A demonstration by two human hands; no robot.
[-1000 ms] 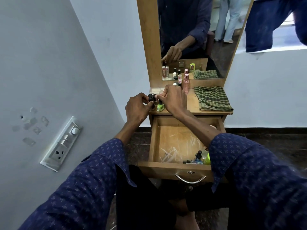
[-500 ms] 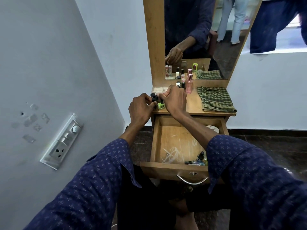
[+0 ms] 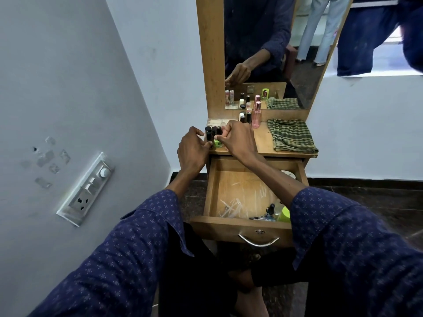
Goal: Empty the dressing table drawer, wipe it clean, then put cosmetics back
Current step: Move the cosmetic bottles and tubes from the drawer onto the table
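Observation:
The wooden drawer (image 3: 211, 193) is pulled out under the dressing table top (image 3: 263, 143). A dropper bottle (image 3: 271, 210), a lime green jar (image 3: 285, 213) and small items lie at its front right; a round white lid (image 3: 288, 174) sits at the back right. On the table's left front stand small nail polish bottles (image 3: 211, 132) with dark caps, one green. My left hand (image 3: 193, 149) and right hand (image 3: 238, 139) close around this cluster from both sides, fingertips on the bottles. A pink spray bottle (image 3: 256, 115) and more small bottles stand by the mirror.
A folded green checked cloth (image 3: 291, 136) lies on the table's right. The mirror (image 3: 270, 51) rises behind. A grey wall with a switch and socket panel (image 3: 85, 191) is close on the left. White scratch marks cover the drawer floor. My legs are under the drawer front.
Both hands have stayed around the small bottles, shifting them slightly; the camera has drifted a little, so the table sits further right in the frame.

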